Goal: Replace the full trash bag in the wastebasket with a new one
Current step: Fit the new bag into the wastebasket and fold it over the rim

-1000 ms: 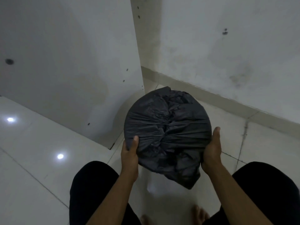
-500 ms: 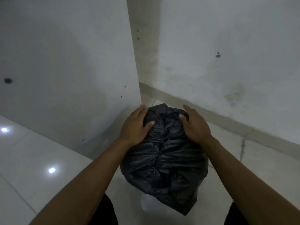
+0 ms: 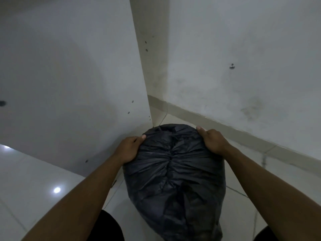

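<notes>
A black plastic trash bag (image 3: 175,178) is stretched taut over a round form, its folds gathered along a central seam; the wastebasket underneath is fully hidden by it. My left hand (image 3: 129,149) grips the bag's upper left edge, thumb on top and fingers curled round the side. My right hand (image 3: 212,140) grips the upper right edge the same way. Both forearms reach in from the bottom corners. The bag's loose lower end hangs toward my legs.
A white panel (image 3: 69,84) stands at the left, its corner edge just behind the bag. A stained white wall (image 3: 243,75) with a beige baseboard (image 3: 217,120) runs at the right. Glossy white floor tiles (image 3: 34,188) reflect ceiling lights.
Both hands have moved from the top middle of the bag outward to its left and right upper edges. The bag's surface now looks pulled tighter.
</notes>
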